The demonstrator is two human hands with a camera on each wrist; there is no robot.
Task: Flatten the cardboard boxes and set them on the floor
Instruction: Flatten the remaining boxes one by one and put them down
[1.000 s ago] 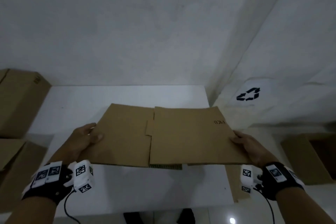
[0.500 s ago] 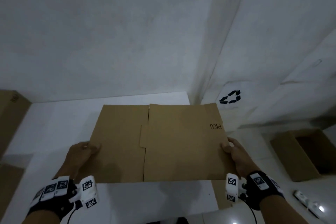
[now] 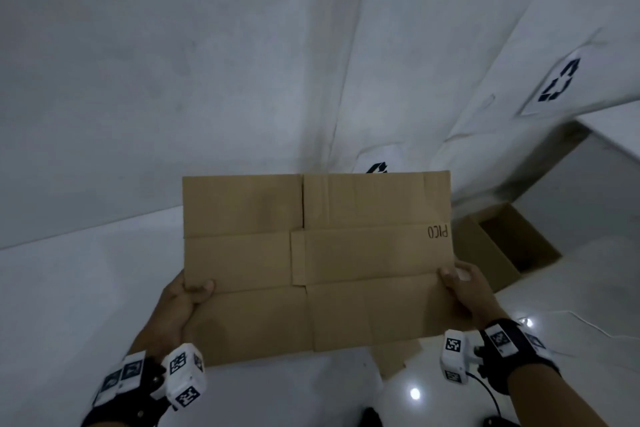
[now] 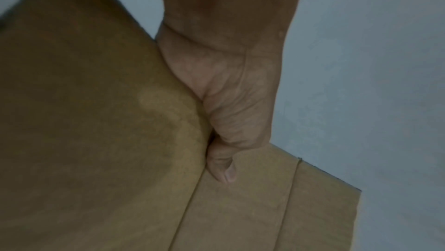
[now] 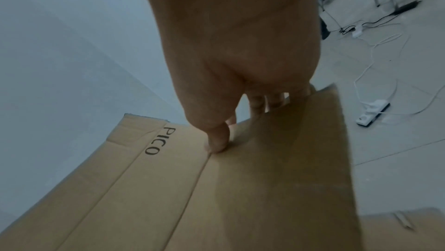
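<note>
A flattened brown cardboard box [image 3: 311,263] marked PICO is held up in front of me, tilted toward upright, above the white table [image 3: 86,288]. My left hand [image 3: 187,298] grips its left edge, thumb on the near face [image 4: 224,169], fingers hidden behind. My right hand [image 3: 464,288] grips the right edge near the PICO print [image 5: 154,141], thumb on the near face and fingers curled behind the board [image 5: 265,103]. Both hands hold the same board [image 5: 216,198].
An open-topped cardboard box [image 3: 509,246] stands on the floor at the right, below white sheeting with recycling symbols [image 3: 557,83]. Another flat cardboard piece [image 3: 398,360] lies on the floor below the held board. A power strip [image 5: 372,112] and cables lie on the floor.
Both hands have lifted the flattened box off the table, tilted it up and carried it to the right; my view has turned right toward the open box on the floor.
</note>
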